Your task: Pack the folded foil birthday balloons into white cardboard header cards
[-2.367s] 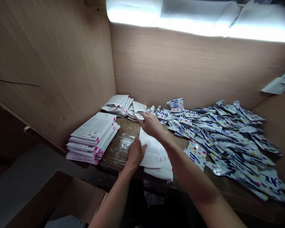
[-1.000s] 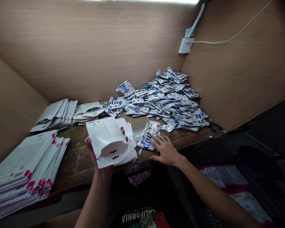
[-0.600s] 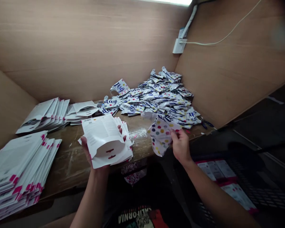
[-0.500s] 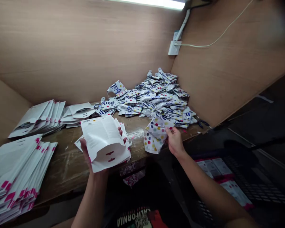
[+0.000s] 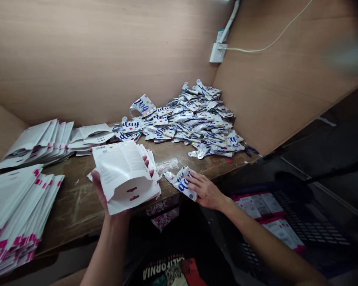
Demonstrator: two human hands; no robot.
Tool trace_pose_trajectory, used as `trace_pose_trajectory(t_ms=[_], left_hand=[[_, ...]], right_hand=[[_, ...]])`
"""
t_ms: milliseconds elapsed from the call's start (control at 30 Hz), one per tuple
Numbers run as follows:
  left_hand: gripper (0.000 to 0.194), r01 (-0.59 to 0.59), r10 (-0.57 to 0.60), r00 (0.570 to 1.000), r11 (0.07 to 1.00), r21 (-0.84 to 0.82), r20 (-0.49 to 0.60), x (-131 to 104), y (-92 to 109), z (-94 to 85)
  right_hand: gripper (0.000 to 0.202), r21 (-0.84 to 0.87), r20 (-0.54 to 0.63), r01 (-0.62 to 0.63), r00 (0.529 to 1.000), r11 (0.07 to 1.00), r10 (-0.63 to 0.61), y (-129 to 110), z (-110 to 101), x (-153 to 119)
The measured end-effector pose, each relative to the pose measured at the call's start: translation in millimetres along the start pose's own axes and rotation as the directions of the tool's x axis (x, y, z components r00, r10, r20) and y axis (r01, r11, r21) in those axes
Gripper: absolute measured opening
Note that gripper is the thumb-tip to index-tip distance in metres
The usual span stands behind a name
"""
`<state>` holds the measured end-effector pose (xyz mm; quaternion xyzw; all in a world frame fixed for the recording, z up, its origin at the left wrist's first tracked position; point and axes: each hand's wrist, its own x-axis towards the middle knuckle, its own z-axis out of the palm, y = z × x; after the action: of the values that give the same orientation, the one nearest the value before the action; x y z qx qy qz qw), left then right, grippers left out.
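A bundle of white printed envelopes (image 5: 122,171) rests in my left hand (image 5: 103,198), thumb on the left edge and fingertips showing at the right. The front one gapes open at its lower end, by two dark pink slots. My right hand (image 5: 207,191) holds a folded foil piece (image 5: 183,183) with dark blue lettering at the table's front edge, fingers over its right side. Behind it lies a large heap of similar dotted foil pieces (image 5: 197,119).
Stacks of white envelopes stand at the left (image 5: 14,206) and back left (image 5: 41,141). Pliers (image 5: 250,150) lie by the right panel. A dark basket (image 5: 310,214) with packed envelopes sits low at the right. Cardboard walls (image 5: 107,51) enclose the table (image 5: 83,198).
My right hand has moved down and left with the foil piece, which now lies folded with lettering showing instead of only dots. My left hand still holds the envelopes. The view has shifted slightly.
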<state>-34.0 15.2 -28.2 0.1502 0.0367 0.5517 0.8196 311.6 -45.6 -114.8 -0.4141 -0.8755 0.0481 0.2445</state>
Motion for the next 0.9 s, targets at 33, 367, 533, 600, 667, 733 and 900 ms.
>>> trace_pose_trajectory(t_ms=[33,367,533,600,667,733,900], left_hand=[[0.107,-0.001,0.002,1.0,1.0,0.015,-0.004,0.4,0.3,1.3],[0.091,-0.036,0.097,0.953,0.977,0.21,-0.287,13.1,-28.2,27.4],[0.077,-0.057,0.143,0.935,0.964,0.259,-0.326,15.2,-41.3,37.4],[0.073,-0.059,0.159,0.918,0.96,0.272,-0.363,15.0,-45.3,42.0],[0.073,-0.057,0.161,0.908,0.963,0.265,-0.388,15.1,-47.9,45.1],[0.075,-0.064,0.163,0.899,0.967,0.246,-0.406,14.7,-47.7,45.4],[0.084,-0.019,0.09,0.895,0.986,0.164,-0.436,8.5,-38.0,34.2]], right_hand=[[0.038,-0.021,0.009,0.013,1.0,1.0,-0.013,1.5,-2.4,-1.9],[0.045,0.324,-0.314,0.029,0.946,0.945,0.078,-79.9,-62.9,43.7],[0.038,0.098,-0.133,0.079,0.989,0.992,-0.066,-120.5,-65.7,88.1],[0.035,-0.022,-0.119,0.08,0.989,0.997,-0.082,-128.3,-60.0,99.7],[0.033,-0.113,-0.106,0.098,0.988,0.989,-0.11,-135.1,-51.6,108.8],[0.031,-0.153,-0.121,0.127,0.982,0.98,-0.146,-140.8,-40.9,116.1],[0.033,-0.105,-0.221,0.189,0.953,0.976,-0.208,-143.3,-11.6,133.1]])
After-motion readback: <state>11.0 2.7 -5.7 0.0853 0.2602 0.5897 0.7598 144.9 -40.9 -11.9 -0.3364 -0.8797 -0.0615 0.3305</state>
